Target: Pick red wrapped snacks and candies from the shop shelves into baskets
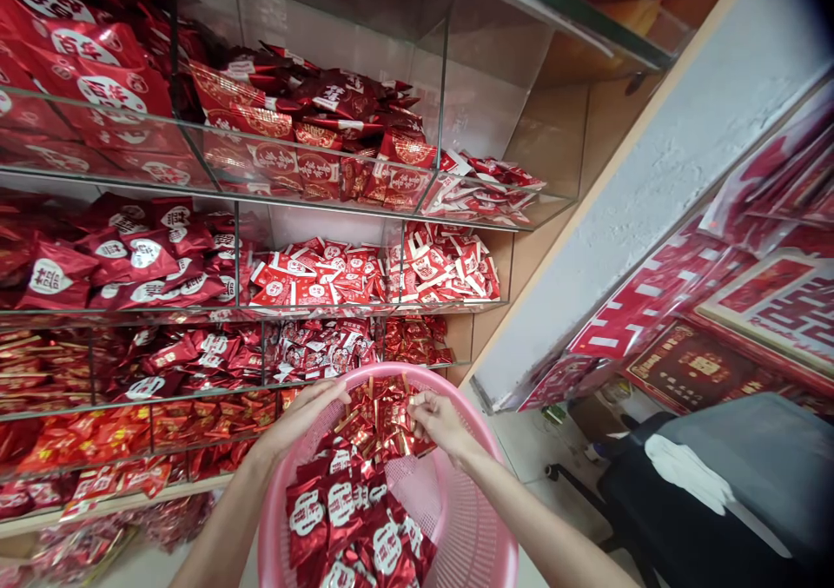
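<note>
A pink plastic basket with perforated walls stands before me. My left hand grips its left rim near the shelves. Inside the basket, my right hand is closed at the far right side, its fingers pinching a small red-and-gold foil packet. More of these small packets lie in a heap at the basket's far end. Larger red foil packets with white labels fill the near left part. Some pink mesh of the basket's floor shows between the two heaps.
Glass-fronted shelves hold several compartments of red packets. A wooden side panel and white wall close off the right. Beyond are a dark office chair with a white cloth and red printed goods.
</note>
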`<control>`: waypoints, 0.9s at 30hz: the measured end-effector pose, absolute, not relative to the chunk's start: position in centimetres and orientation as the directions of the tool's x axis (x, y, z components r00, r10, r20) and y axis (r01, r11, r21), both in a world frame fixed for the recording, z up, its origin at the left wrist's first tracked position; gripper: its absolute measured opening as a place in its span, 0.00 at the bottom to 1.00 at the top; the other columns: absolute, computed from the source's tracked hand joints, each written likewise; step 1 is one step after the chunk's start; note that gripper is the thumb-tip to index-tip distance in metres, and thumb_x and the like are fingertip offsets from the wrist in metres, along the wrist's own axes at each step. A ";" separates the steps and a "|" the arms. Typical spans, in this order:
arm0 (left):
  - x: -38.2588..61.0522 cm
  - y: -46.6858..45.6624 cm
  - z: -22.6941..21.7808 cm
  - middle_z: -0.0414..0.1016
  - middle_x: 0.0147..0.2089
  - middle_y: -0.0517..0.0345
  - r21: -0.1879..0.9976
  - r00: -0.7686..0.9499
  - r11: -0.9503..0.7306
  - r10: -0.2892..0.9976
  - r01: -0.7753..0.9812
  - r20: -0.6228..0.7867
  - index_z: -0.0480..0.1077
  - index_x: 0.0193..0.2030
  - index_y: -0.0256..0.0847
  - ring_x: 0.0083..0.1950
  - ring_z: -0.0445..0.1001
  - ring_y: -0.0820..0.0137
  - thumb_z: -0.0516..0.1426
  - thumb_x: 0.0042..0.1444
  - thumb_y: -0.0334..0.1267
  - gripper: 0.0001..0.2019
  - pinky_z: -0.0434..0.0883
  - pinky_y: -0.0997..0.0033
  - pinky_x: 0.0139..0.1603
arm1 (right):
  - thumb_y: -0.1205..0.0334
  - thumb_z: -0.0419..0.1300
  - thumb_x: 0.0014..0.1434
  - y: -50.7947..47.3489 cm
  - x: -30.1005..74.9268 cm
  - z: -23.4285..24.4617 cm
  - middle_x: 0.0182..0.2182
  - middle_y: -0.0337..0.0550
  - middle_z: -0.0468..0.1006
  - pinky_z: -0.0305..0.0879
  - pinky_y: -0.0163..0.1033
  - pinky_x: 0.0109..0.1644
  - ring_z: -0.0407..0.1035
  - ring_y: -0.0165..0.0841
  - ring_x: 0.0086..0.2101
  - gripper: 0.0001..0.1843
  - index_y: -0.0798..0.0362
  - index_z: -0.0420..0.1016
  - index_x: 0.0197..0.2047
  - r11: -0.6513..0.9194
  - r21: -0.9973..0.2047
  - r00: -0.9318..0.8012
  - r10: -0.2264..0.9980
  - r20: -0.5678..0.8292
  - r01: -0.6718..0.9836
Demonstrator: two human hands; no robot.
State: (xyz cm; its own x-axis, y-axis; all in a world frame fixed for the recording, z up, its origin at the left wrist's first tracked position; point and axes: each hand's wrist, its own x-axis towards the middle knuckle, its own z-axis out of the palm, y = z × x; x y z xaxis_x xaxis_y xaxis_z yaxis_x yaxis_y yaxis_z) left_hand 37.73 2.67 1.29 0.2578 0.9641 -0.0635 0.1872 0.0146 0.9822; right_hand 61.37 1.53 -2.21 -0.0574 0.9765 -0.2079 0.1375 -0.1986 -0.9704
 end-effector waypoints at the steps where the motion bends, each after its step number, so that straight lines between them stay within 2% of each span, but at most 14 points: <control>1: 37.7 2.6 1.3 0.72 0.42 0.57 0.983 0.257 0.020 0.964 0.183 -0.067 0.72 0.28 0.42 0.47 0.67 0.68 0.50 0.52 0.50 0.16 0.58 0.70 0.54 | 0.52 0.59 0.45 1.7 61.3 -2.4 0.16 0.31 0.64 0.50 0.29 0.17 0.60 0.24 0.15 0.14 0.54 0.63 0.27 -0.200 -0.970 -0.052 0.976 -0.209 0.141; 8: 37.8 2.4 2.2 0.73 0.41 0.56 0.977 0.242 0.057 0.964 0.205 -0.107 0.72 0.29 0.41 0.47 0.67 0.68 0.51 0.50 0.52 0.17 0.58 0.74 0.54 | 0.48 0.59 0.44 2.2 61.1 -3.8 0.15 0.31 0.65 0.56 0.30 0.15 0.62 0.25 0.14 0.18 0.54 0.61 0.28 -0.189 -0.972 -0.029 0.980 -0.195 0.143; 14: 37.7 2.5 1.9 0.73 0.42 0.57 0.978 0.253 0.048 0.962 0.201 -0.100 0.72 0.29 0.41 0.47 0.67 0.69 0.50 0.52 0.51 0.17 0.58 0.73 0.54 | 0.47 0.61 0.41 2.5 61.1 -4.6 0.22 0.31 0.67 0.58 0.32 0.12 0.65 0.28 0.13 0.22 0.51 0.56 0.31 -0.110 -0.986 0.043 0.994 -0.105 0.126; 18: 37.7 2.6 1.6 0.73 0.41 0.56 0.976 0.262 0.024 0.961 0.216 -0.082 0.72 0.29 0.41 0.48 0.67 0.68 0.50 0.52 0.51 0.17 0.57 0.72 0.55 | 0.49 0.59 0.46 2.3 61.4 -4.8 0.24 0.32 0.67 0.55 0.31 0.12 0.64 0.26 0.13 0.18 0.51 0.56 0.30 -0.029 -0.962 0.052 0.999 -0.015 0.272; 21: 37.7 2.7 1.5 0.73 0.40 0.56 0.976 0.255 0.032 0.963 0.214 -0.088 0.72 0.29 0.41 0.48 0.67 0.68 0.50 0.51 0.52 0.18 0.59 0.72 0.53 | 0.50 0.56 0.49 2.1 61.5 -4.8 0.21 0.31 0.67 0.54 0.31 0.14 0.61 0.25 0.12 0.15 0.51 0.58 0.30 0.027 -0.916 0.057 0.997 0.055 0.401; 27: 37.6 2.9 1.2 0.73 0.40 0.56 0.977 0.264 0.027 0.961 0.209 -0.083 0.72 0.29 0.41 0.47 0.67 0.69 0.50 0.51 0.52 0.17 0.60 0.73 0.52 | 0.48 0.53 0.52 1.5 61.6 -3.0 0.20 0.35 0.69 0.55 0.31 0.17 0.61 0.25 0.14 0.15 0.53 0.62 0.29 0.069 -0.883 0.087 0.989 0.123 0.464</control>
